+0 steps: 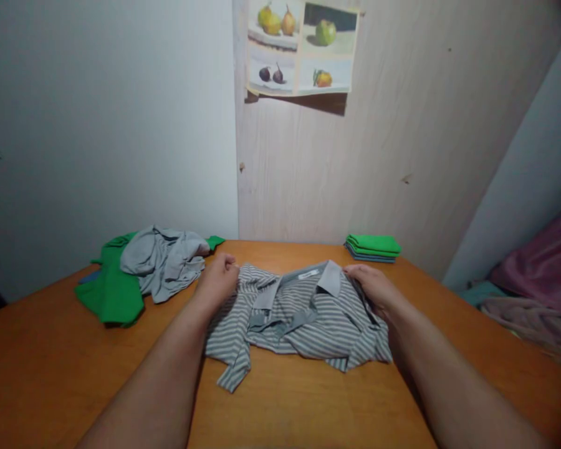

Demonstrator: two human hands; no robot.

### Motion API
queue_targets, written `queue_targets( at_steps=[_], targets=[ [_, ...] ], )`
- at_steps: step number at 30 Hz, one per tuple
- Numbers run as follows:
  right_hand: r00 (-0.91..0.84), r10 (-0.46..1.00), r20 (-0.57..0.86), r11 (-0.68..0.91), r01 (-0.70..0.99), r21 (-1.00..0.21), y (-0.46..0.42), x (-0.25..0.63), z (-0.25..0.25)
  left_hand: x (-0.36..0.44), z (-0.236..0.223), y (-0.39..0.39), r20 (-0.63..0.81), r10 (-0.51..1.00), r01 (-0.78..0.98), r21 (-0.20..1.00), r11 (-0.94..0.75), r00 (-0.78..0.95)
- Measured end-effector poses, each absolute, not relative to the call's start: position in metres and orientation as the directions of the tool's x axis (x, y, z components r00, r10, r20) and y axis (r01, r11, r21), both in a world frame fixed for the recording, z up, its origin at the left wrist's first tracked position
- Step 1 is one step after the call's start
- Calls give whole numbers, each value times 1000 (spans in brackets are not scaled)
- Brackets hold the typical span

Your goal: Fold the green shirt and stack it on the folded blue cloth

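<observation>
A grey-and-white striped polo shirt [303, 330] lies bunched on the wooden table in front of me, its light grey collar [330, 279] spread and a white label showing inside the neck. At its left shoulder my left hand [220, 277] is closed in a pinch on the fabric. My right hand [371, 287] grips the opposite shoulder, thumb and fingers pressed together on the cloth. Between the hands the neck opening and button placket face me. One short sleeve hangs toward me below my left hand; the lower part of the shirt is folded out of sight.
Left on the table [285, 411] is a loose heap with a grey garment [166, 259] over a green garment [116, 296]. A neat stack of folded green and blue-grey cloths [373, 247] sits at the back right. A wall stands behind, with a fruit poster [303, 50].
</observation>
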State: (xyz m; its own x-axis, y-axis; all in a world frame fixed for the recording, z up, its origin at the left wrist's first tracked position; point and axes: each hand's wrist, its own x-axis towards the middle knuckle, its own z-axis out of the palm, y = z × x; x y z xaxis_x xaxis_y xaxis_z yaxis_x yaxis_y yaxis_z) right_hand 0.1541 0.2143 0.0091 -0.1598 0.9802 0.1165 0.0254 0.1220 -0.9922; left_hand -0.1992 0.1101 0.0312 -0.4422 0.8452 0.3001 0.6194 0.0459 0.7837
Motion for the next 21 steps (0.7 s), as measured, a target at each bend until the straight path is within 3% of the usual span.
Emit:
queue_targets(
  at_steps=[2,5,11,16,21],
  targets=[
    [-17,978,209,209,164,-964,228,155,-3,-199,26,114,409,792,667,745,-3,-453],
    [10,935,354,335,298,-894,231,157,-6,-188,29,109,445,835,684,720,-119,-324],
    [-233,884,405,462,311,-830,207,143,4,-158,37,92,229,973,780,607,-154,15],
    [-462,815,349,563,492,-664,196,127,-8,-145,27,88,119,992,871,484,-83,29],
    [-579,775,256,618,607,-499,186,122,-9,-137,22,88,125,992,939,342,-45,2]
  ],
)
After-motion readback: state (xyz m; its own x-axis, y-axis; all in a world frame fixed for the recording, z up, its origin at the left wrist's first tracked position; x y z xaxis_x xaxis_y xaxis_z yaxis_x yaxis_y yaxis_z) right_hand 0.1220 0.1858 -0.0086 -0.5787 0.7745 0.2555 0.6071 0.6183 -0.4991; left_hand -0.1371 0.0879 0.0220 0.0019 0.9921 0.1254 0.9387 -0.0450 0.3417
